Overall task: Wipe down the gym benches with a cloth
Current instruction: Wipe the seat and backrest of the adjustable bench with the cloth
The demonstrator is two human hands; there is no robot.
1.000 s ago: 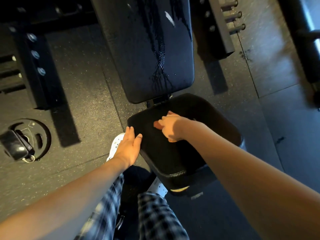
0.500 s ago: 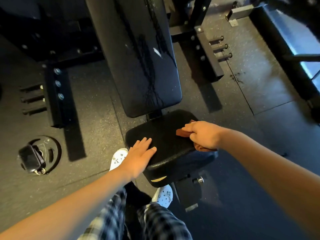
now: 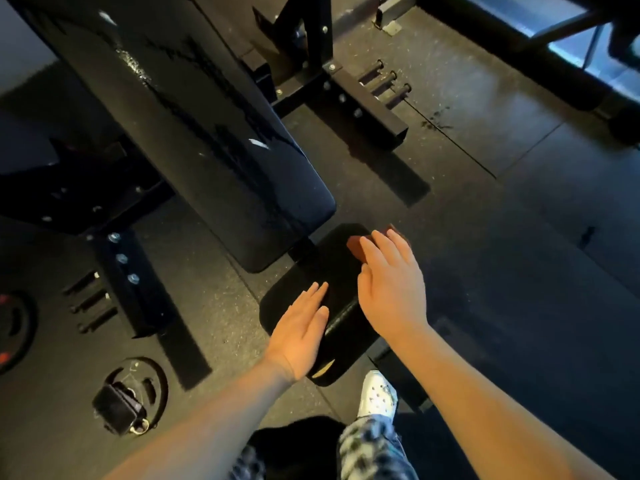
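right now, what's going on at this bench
A person is wiping the bench's seat pad. Their right hand presses a reddish-brown cloth flat onto the pad's far right corner, fingers straight. The left hand rests flat on the pad's near left side, likely bracing. The long back pad beyond shows streaks that look wet.

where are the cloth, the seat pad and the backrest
cloth [image 3: 356,244], head view, exposed red-brown corner
seat pad [image 3: 311,268], head view, bare top surface
backrest [image 3: 207,150], head view, middle of pad
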